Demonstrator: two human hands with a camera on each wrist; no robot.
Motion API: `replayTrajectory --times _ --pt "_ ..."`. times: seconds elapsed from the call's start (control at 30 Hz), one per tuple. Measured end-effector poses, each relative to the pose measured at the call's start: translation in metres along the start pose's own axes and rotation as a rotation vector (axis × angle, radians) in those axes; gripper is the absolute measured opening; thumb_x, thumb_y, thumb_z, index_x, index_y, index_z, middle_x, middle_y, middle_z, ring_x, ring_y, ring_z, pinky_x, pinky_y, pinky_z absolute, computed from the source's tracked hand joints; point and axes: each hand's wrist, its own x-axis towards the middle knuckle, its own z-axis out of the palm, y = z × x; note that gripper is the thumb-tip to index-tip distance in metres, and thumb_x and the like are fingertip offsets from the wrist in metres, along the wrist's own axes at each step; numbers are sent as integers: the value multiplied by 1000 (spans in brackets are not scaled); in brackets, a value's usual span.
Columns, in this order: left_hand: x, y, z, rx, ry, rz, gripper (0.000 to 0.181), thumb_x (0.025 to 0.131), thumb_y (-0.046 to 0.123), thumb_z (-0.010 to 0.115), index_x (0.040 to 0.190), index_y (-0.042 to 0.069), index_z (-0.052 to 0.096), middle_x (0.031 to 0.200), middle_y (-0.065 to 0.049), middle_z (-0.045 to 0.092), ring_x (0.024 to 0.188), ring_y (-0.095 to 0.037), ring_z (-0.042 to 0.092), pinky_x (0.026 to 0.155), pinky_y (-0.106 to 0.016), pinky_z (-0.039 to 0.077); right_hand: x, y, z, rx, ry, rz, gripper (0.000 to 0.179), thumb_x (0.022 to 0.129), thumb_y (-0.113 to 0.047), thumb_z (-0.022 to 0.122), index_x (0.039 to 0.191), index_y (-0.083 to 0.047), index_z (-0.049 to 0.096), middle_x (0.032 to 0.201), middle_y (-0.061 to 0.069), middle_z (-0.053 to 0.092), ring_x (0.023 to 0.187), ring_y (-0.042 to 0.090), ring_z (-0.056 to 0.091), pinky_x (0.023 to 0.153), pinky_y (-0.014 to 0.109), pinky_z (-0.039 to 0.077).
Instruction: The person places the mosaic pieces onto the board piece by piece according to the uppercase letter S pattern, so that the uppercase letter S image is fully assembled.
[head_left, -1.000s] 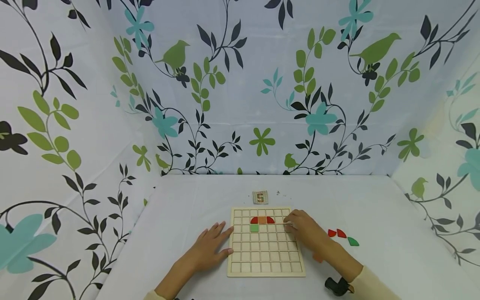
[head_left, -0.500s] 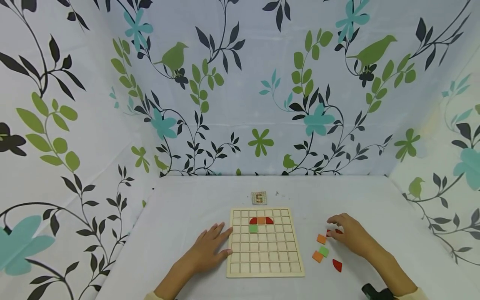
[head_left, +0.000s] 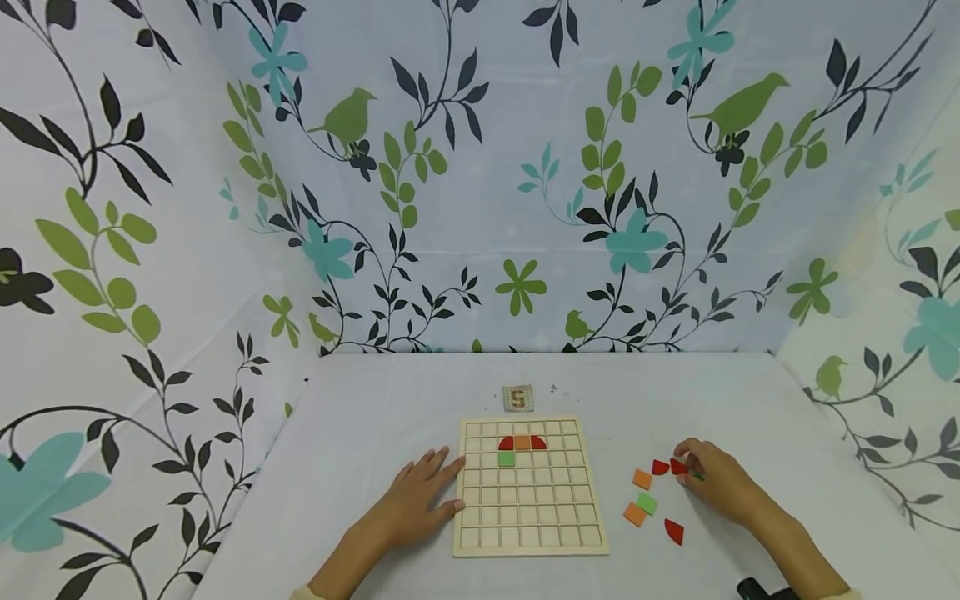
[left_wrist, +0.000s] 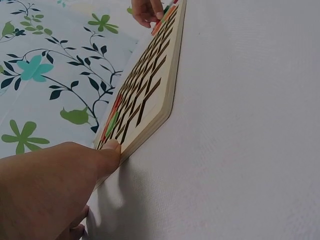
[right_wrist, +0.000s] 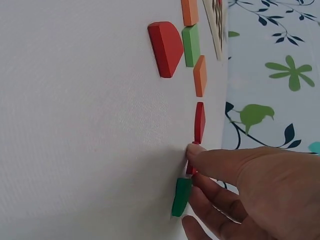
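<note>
A light wooden grid board [head_left: 531, 551] lies on the white table. Red quarter-round tiles [head_left: 507, 442] flank an orange square tile [head_left: 522, 442] in its upper rows, with a light green square tile [head_left: 507, 458] below the left one. My left hand [head_left: 422, 497] rests along the board's left edge with fingers spread, its thumb [left_wrist: 111, 150] touching the rim. Right of the board, my right hand [head_left: 716, 483] pinches a red quarter-round tile [right_wrist: 191, 166] between thumb and fingers at the tabletop. A dark green tile [right_wrist: 181, 196] stays beside those fingers, partly covered in the head view.
Other loose tiles lie between board and right hand: orange squares [head_left: 642, 478], a light green square [head_left: 647, 502] and a red quarter-round [head_left: 674, 532]. A small patterned card [head_left: 517, 397] sits behind the board. A leaf-and-bird patterned cloth [head_left: 450, 250] hangs behind the table.
My right hand has left the board's upper right side, moved right to the loose tiles, and now grips a red one. My left hand has stayed at the board's edge.
</note>
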Motion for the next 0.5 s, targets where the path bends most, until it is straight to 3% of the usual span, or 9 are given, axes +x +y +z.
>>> replayTrajectory --times 0.17,0.3,0.5 --pt "1 -3 1 10 4 -5 71 105 59 55 164 23 40 173 -15 29 160 -42 25 125 -69 21 4 0 2 -8 26 -8 20 93 -8 79 110 -5 69 93 1 60 86 15 58 75 33 55" --pt "1 -4 2 16 3 -4 71 105 59 55 164 23 40 173 -14 29 160 -41 25 125 -69 21 4 0 1 -12 31 13 22 92 -13 82 104 -3 67 91 3 60 85 17 57 74 34 55" --pt "2 -4 1 13 -1 -6 71 105 59 55 165 24 40 173 -14 29 160 -41 25 125 -69 21 3 -1 -4 9 -15 -22 35 90 -13 83 119 -1 66 109 9 64 97 23 62 84 45 58"
